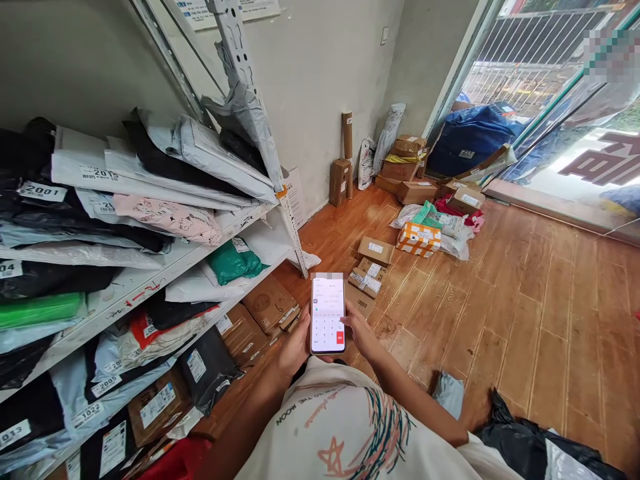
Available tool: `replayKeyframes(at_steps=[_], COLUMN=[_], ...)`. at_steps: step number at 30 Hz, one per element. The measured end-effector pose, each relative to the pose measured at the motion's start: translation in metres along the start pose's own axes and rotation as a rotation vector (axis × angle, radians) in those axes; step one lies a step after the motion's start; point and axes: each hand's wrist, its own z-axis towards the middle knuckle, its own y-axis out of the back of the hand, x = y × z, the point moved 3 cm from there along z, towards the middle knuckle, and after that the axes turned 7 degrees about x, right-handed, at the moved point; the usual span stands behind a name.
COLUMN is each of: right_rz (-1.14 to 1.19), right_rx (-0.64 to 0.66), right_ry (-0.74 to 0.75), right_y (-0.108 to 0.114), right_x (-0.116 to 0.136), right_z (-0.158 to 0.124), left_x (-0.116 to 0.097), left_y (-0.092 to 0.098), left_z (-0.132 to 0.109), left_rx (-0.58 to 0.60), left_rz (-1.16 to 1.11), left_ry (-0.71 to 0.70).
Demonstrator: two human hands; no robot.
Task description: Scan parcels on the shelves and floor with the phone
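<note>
A smartphone (327, 313) with a bright screen is held upright in front of my body, showing a number keypad and a red key at its lower right. My left hand (296, 340) wraps round the phone's left edge and supports it. My right hand (358, 329) is at the right edge, its thumb over the keypad; its other fingers are hidden behind the phone. Just beyond the phone, small cardboard boxes (376, 251) with labels lie on the wooden floor.
Shelves (200, 250) packed with labelled parcels stand close on my left. More parcels, including an orange-and-white box (419, 239), are heaped toward the wall. A big blue bag (473, 141) sits by the glass door. Black plastic (530, 427) lies at lower right.
</note>
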Motion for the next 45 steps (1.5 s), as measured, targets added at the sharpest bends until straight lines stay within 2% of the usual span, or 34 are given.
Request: replayKeyframes(at_steps=[8, 15, 21, 27, 34, 37, 42, 45], right_rz=[-0.030, -0.028, -0.012, 0.019, 0.056, 0.049, 0.088, 0.240], right_rx=[0.090, 0.153, 0.101, 0.044, -0.029, 0.023, 0.212, 0.147], right_ry=[0.021, 0.020, -0.019, -0.058, -0.103, -0.120, -0.140, -0.207], right_y=[-0.005, 0.004, 0.008, 0.004, -0.001, -0.001, -0.003, -0.005], right_x=[0.006, 0.015, 0.013, 0.013, 0.006, 0.006, -0.002, -0.023], right_z=[0.004, 0.003, 0.003, 0.002, 0.008, 0.005, 0.000, 0.000], left_x=[-0.002, -0.005, -0.006, -0.003, 0.004, 0.005, 0.007, 0.010], left_y=[0.000, -0.002, 0.000, 0.002, 0.006, 0.008, 0.015, 0.025], left_z=[0.004, 0.009, 0.006, 0.003, 0.003, 0.001, -0.002, -0.004], left_rx=[0.000, 0.011, 0.087, 0.041, 0.141, 0.147, 0.142, 0.044], left_rz=[0.133, 0.055, 0.092, 0.230, 0.048, 0.049, 0.062, 0.197], left_ry=[-0.023, -0.076, -0.006, 0.005, -0.042, -0.049, -0.047, -0.010])
